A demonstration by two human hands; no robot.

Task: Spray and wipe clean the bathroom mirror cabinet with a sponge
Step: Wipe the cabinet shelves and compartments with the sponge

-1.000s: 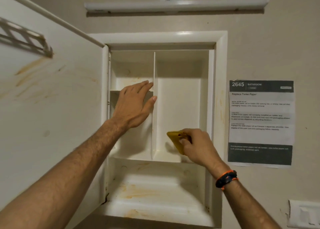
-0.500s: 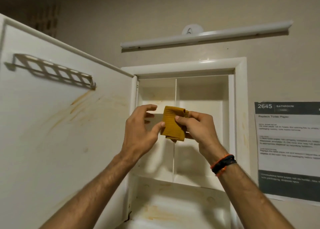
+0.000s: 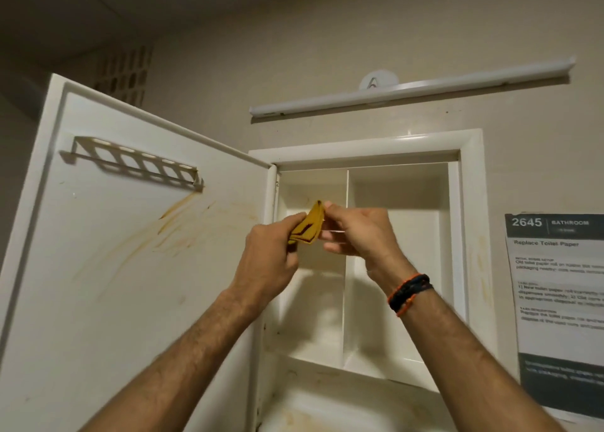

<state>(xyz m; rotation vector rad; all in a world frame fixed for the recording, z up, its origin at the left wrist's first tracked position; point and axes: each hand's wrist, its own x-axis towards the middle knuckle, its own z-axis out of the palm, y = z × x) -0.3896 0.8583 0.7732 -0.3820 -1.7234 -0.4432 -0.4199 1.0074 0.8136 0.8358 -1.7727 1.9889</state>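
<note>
The white wall cabinet (image 3: 470, 235) stands open, with a vertical divider and a lower shelf inside. Its door (image 3: 130, 268) swings out to the left and shows brown smears on the inner face below a small rack (image 3: 137, 163). In front of the upper left compartment I hold a thin yellow sponge (image 3: 309, 227), folded. My left hand (image 3: 271, 261) grips its lower left part. My right hand (image 3: 356, 232) pinches its upper right edge between thumb and fingers. A dark and orange band sits on my right wrist.
A tube light (image 3: 408, 88) runs along the wall above the cabinet. A printed paper sheet (image 3: 559, 301) is stuck to the wall at the right. Brown stains mark the cabinet's lowest shelf (image 3: 327, 412).
My right hand brought the sponge up from the lower right compartment to the upper left one. My left hand left the shelf and took hold of the sponge. The view tilted upward.
</note>
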